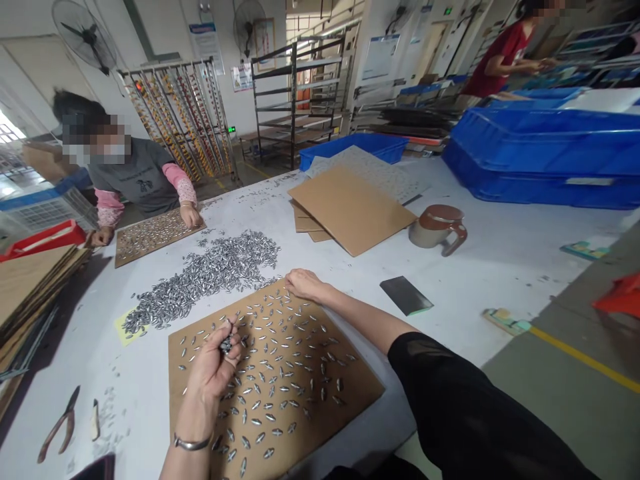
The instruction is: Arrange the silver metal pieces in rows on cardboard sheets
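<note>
A brown board (320, 427) lies on the white table before me, with many small silvery oval metal pieces spread in loose rows over it. My left hand (217, 363) is palm up above the board's left part, its fingers curled round a clump of these pieces. At the board's far edge, my right hand (304, 285) is closed with its fingertips down; whatever it may hold is hidden. Just beyond the board sits a large heap of metal pieces (200, 273), its left end on a yellow paper (125, 327).
Pliers (64, 427) and a small knife-like tool (95, 421) lie at the left. To the right are a dark block (406, 295), a brown mug (435, 230), stacked boards (353, 207) and blue crates (545, 153). Across the table, a person (140, 167) handles another filled board (155, 235).
</note>
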Available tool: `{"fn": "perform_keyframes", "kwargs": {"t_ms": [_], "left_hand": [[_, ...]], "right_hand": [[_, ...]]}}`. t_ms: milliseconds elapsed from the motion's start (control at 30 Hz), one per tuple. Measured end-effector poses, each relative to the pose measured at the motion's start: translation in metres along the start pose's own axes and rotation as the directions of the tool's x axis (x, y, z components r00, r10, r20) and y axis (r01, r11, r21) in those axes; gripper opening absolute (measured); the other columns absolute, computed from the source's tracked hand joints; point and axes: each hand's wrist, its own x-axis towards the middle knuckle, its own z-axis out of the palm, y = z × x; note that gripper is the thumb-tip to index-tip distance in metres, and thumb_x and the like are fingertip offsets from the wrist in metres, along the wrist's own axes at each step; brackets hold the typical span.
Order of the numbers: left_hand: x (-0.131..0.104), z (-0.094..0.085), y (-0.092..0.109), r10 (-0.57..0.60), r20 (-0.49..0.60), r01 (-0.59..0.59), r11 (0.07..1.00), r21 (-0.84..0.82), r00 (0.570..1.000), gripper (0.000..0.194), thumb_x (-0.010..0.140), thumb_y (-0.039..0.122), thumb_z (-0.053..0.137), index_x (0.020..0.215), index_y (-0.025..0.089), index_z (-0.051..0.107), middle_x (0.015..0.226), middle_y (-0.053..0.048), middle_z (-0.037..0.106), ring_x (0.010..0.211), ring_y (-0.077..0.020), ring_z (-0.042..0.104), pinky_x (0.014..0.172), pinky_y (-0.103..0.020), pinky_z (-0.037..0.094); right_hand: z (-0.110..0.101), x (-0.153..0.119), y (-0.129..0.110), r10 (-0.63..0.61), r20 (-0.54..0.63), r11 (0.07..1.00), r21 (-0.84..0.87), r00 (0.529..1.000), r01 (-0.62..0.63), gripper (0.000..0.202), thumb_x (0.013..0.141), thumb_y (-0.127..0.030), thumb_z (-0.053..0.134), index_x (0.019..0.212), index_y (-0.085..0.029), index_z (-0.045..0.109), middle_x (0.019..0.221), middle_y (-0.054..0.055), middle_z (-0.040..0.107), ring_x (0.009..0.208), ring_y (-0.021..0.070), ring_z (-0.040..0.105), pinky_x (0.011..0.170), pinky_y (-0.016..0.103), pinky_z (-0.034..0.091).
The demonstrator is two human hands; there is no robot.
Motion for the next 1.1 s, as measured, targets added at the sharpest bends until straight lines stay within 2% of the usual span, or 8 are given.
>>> {"fn": "perform_keyframes", "kwargs": {"t_ms": [167, 333, 667, 767, 833, 900, 967, 1100], "left_hand": [[0.009, -0.004, -0.006, -0.011, 0.043, 0.008, 0.998, 0.062, 0.999, 0.018, 0.089, 0.001, 0.057, 0.102, 0.005, 0.068, 0.073, -0.004, 0.06, 0.052, -0.0069, 0.051, 0.036, -0.013, 0.039], [0.015, -0.003, -0.011, -0.067, 0.122, 0.058, 0.995, 0.08, 0.99, 0.015, 0.086, 0.003, 0.065, 0.1, 0.004, 0.07, 0.071, -0.002, 0.058, 0.052, -0.0058, 0.051, 0.037, -0.012, 0.037], [0.02, 0.006, -0.025, -0.08, 0.103, 0.063, 0.984, 0.165, 0.991, 0.018, 0.078, 0.007, 0.076, 0.096, 0.004, 0.072, 0.07, 0.0, 0.057, 0.05, -0.0039, 0.047, 0.036, -0.012, 0.03], [0.023, 0.006, -0.031, -0.092, 0.143, 0.06, 0.975, 0.212, 0.985, 0.023, 0.074, 0.011, 0.082, 0.094, 0.004, 0.073, 0.068, 0.001, 0.055, 0.05, -0.0031, 0.045, 0.036, -0.012, 0.028], [0.025, 0.007, -0.036, -0.127, 0.197, 0.071, 0.96, 0.27, 0.972, 0.028, 0.07, 0.017, 0.086, 0.091, 0.005, 0.073, 0.066, 0.002, 0.053, 0.049, -0.0027, 0.043, 0.036, -0.012, 0.025], [0.026, 0.009, -0.043, -0.175, 0.252, 0.08, 0.934, 0.348, 0.952, 0.035, 0.065, 0.025, 0.091, 0.088, 0.006, 0.072, 0.065, 0.003, 0.053, 0.049, -0.0024, 0.042, 0.037, -0.012, 0.021], [0.026, 0.012, -0.051, -0.218, 0.282, 0.079, 0.898, 0.433, 0.934, 0.039, 0.06, 0.032, 0.094, 0.08, 0.008, 0.07, 0.062, 0.004, 0.051, 0.047, -0.0021, 0.04, 0.037, -0.013, 0.018], [0.027, 0.018, -0.068, -0.259, 0.276, 0.062, 0.823, 0.565, 0.925, 0.043, 0.058, 0.043, 0.092, 0.072, 0.013, 0.066, 0.051, 0.007, 0.046, 0.041, -0.0027, 0.035, 0.037, -0.016, 0.014]], "right_hand": [[0.0, 0.002, 0.003, 0.016, 0.013, 1.0, -0.026, 1.0, -0.016, 0.022, 0.096, -0.023, 0.054, 0.1, -0.013, 0.073, 0.11, 0.017, 0.072, 0.101, 0.0248, 0.068, 0.079, 0.026, 0.044], [-0.004, -0.008, 0.001, 0.002, -0.007, 1.0, -0.005, 1.0, -0.003, 0.023, 0.097, -0.026, 0.053, 0.107, -0.018, 0.072, 0.114, 0.012, 0.073, 0.101, 0.0222, 0.067, 0.079, 0.025, 0.043], [-0.001, -0.015, -0.012, 0.071, 0.025, 0.997, 0.03, 0.997, -0.072, 0.018, 0.09, -0.017, 0.058, 0.096, -0.012, 0.075, 0.107, 0.018, 0.074, 0.099, 0.0266, 0.069, 0.079, 0.028, 0.046], [-0.006, -0.025, -0.015, 0.014, -0.035, 0.982, 0.189, 0.999, -0.008, 0.021, 0.092, -0.022, 0.058, 0.102, -0.013, 0.074, 0.107, 0.014, 0.074, 0.098, 0.0238, 0.069, 0.081, 0.028, 0.048], [-0.004, -0.039, -0.021, -0.099, -0.041, 0.868, 0.485, 0.994, 0.107, 0.025, 0.094, -0.03, 0.058, 0.107, -0.015, 0.073, 0.103, 0.01, 0.075, 0.093, 0.0204, 0.069, 0.078, 0.027, 0.049], [0.002, -0.058, -0.028, -0.228, -0.036, 0.643, 0.745, 0.973, 0.179, 0.03, 0.093, -0.037, 0.06, 0.108, -0.016, 0.073, 0.095, 0.006, 0.076, 0.085, 0.0178, 0.068, 0.074, 0.026, 0.05], [0.009, -0.077, -0.033, -0.279, -0.05, 0.493, 0.849, 0.959, 0.188, 0.031, 0.091, -0.044, 0.063, 0.098, -0.016, 0.074, 0.086, 0.002, 0.074, 0.077, 0.0154, 0.065, 0.071, 0.025, 0.048], [0.019, -0.107, -0.034, -0.238, 0.001, 0.345, 0.935, 0.971, 0.084, 0.037, 0.086, -0.053, 0.067, 0.084, -0.016, 0.071, 0.071, -0.002, 0.064, 0.064, 0.0117, 0.055, 0.061, 0.023, 0.042]]}}
